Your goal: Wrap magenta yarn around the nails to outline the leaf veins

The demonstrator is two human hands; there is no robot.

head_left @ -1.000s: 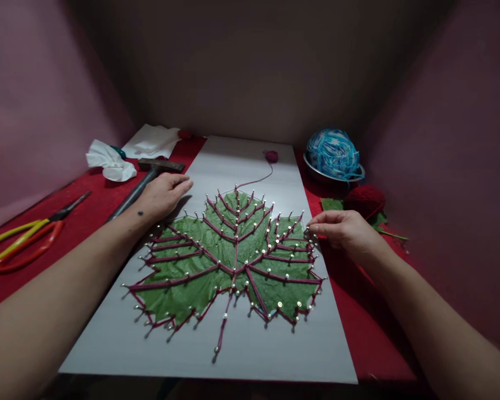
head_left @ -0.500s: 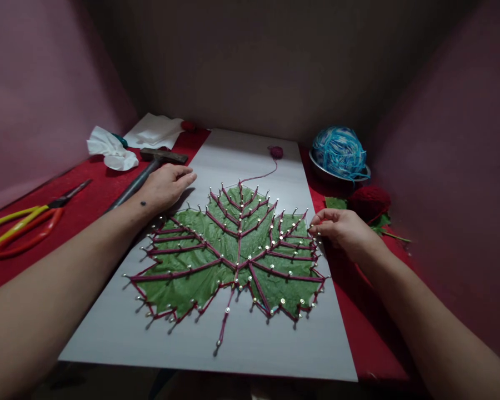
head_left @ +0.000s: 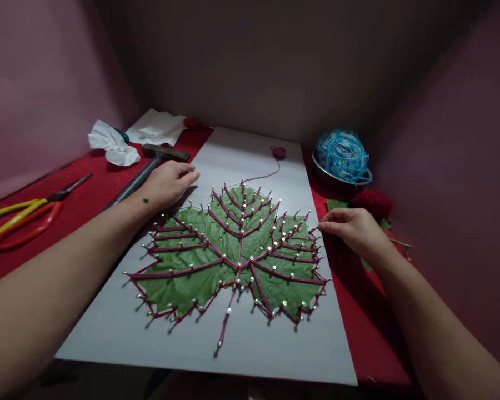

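Note:
A green leaf [head_left: 225,240] lies on a white board [head_left: 300,350], ringed by many upright nails, with dark red yarn strung along its edge and veins. Beside the leaf's right edge, my right hand [head_left: 344,229] pinches at the outer nails, where a thin strand of yarn seems to run to its fingertips. My left hand [head_left: 170,180] rests at the board's left edge, over the hammer handle, its fingers loosely extended with nothing seen in them. From the leaf's top nail a strand leads to a small yarn ball [head_left: 279,153].
A hammer [head_left: 165,152], white tissue [head_left: 112,145] and yellow-and-red handled pliers [head_left: 33,214] lie on the red cloth [head_left: 83,166] at left. At right are a blue yarn ball [head_left: 342,155] in a metal bowl [head_left: 331,176] and red yarn [head_left: 373,203] over leaves.
My right hand has drawn slightly right, away from the leaf's edge, its fingers still pinched. My left hand has barely moved. The view has shifted slightly.

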